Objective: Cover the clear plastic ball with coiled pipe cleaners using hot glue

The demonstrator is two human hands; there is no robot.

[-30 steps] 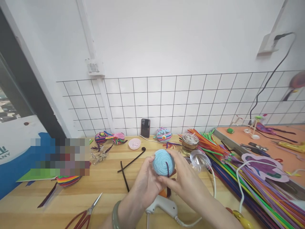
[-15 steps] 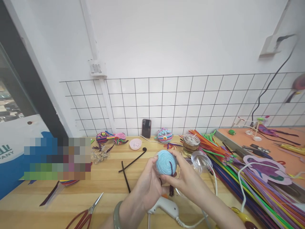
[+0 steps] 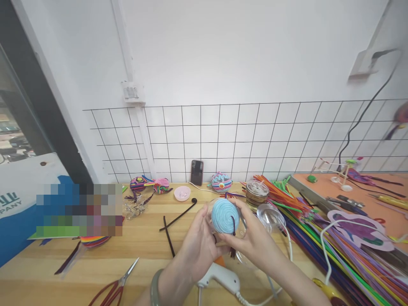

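Note:
A light blue ball (image 3: 224, 216), its surface coiled in a spiral of cord, is held up over the table between both hands. A dark purple strand hangs down its front and ends in a tassel (image 3: 233, 251). My left hand (image 3: 200, 238) cups the ball from the left, a greyish-green bangle on its wrist. From the right, my right hand (image 3: 250, 231) grips it with the thumb below and fingers above. Under the hands lies a white glue gun (image 3: 219, 276) with an orange part partly hidden. Red-handled scissors (image 3: 116, 282) rest at the lower left.
Dark pipe cleaners (image 3: 177, 216) lie left of the hands. At the back stand a pink dish (image 3: 182, 194), a phone (image 3: 196, 172), a decorated ball (image 3: 221, 182) and a clear container (image 3: 256, 191). Bundled colourful pipe cleaners (image 3: 331, 250) and a white cable (image 3: 322, 242) fill the right side.
The ball turns slightly in both hands, and its spiral centre and purple strand shift a little to the right. My view swings slightly left. Both hands keep their hold.

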